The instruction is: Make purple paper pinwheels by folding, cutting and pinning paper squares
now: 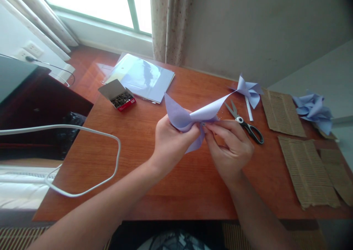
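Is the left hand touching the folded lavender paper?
Touching: the head view shows the bare left hand gripping the folded lavender paper, its thumb laid across the paper without visible gap.

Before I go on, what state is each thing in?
Lilac paper: folded, corners curled
Left hand: closed on the paper
Right hand: pinched at the paper's middle
Scissors: blades spread, unheld
Red box: lid open, holding small metal pieces
Pinwheel: assembled, lying down
White cable: loosely looped
Black plug: in a wall socket
Curtains: gathered aside
Cardboard pieces: flat
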A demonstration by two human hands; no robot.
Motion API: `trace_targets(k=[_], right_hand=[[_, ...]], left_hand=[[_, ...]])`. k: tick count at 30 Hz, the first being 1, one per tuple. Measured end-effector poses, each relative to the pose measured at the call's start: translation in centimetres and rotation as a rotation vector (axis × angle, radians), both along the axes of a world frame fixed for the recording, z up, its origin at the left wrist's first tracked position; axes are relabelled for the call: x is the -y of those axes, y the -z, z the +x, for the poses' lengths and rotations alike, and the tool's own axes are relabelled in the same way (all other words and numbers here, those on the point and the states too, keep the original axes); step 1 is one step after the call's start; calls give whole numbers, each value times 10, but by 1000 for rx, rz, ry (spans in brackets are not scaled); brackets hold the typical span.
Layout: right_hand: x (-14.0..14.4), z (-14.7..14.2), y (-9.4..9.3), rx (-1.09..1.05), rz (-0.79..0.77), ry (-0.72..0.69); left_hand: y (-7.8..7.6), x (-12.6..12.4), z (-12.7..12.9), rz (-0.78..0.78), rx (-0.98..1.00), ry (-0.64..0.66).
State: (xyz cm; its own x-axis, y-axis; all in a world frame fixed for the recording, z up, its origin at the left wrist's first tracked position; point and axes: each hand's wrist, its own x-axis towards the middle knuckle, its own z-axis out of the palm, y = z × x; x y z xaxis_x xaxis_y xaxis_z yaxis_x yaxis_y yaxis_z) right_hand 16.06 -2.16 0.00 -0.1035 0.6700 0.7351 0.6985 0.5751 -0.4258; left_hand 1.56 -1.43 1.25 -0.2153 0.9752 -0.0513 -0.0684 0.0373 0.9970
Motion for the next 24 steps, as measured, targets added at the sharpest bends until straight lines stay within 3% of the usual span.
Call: trace_targets(k=[24], right_hand=[[2,1,4,5,12,-3]], left_hand=[[-1,3,1,-10,25,-6]])
